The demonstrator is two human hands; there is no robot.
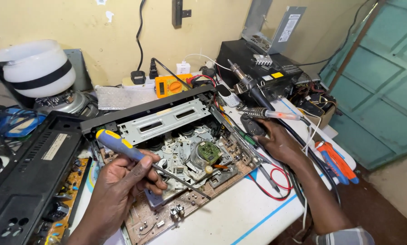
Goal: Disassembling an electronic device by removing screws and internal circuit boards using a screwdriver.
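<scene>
The left hand (121,181) grips a screwdriver (140,156) with a blue and yellow handle, its shaft running out past the fingers (155,174) to a tip over the opened video player (185,145); the right hand (280,145) rests at the player's far edge, fingers curled beside a soldering iron (269,113); red wires (276,181) loop just under that wrist on the white table (230,218).

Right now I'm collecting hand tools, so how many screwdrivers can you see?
1: the blue-and-yellow screwdriver in the left hand, its tip over the opened player. Others may lie hidden in the clutter.
</scene>
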